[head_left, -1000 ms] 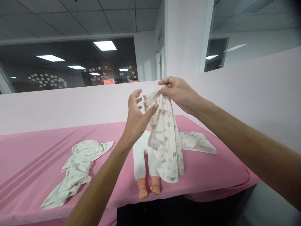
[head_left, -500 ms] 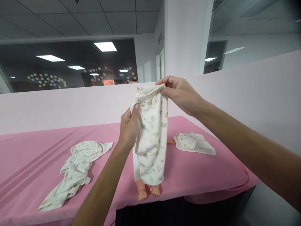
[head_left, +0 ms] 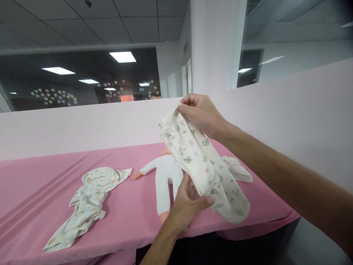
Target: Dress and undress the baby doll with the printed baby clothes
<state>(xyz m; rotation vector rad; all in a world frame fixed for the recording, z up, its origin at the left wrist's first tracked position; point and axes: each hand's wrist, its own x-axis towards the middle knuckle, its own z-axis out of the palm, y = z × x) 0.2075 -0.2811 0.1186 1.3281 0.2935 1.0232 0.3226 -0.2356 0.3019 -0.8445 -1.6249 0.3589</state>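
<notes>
White patterned pants (head_left: 194, 152), gathered waistband (head_left: 171, 121), pink sheet (head_left: 124, 211)

The pants (head_left: 193, 154) hide nearly all of the doll's head and one arm of the doll (head_left: 164, 167), plus part of the cloth (head_left: 240, 171). The left hand (head_left: 190, 200) covers a leg; its grip cannot be told. Picture edges cut both forearms (head_left: 275, 167) and the tabletop (head_left: 124, 221). The wall sign (head_left: 185, 45) is too small to read.
</notes>
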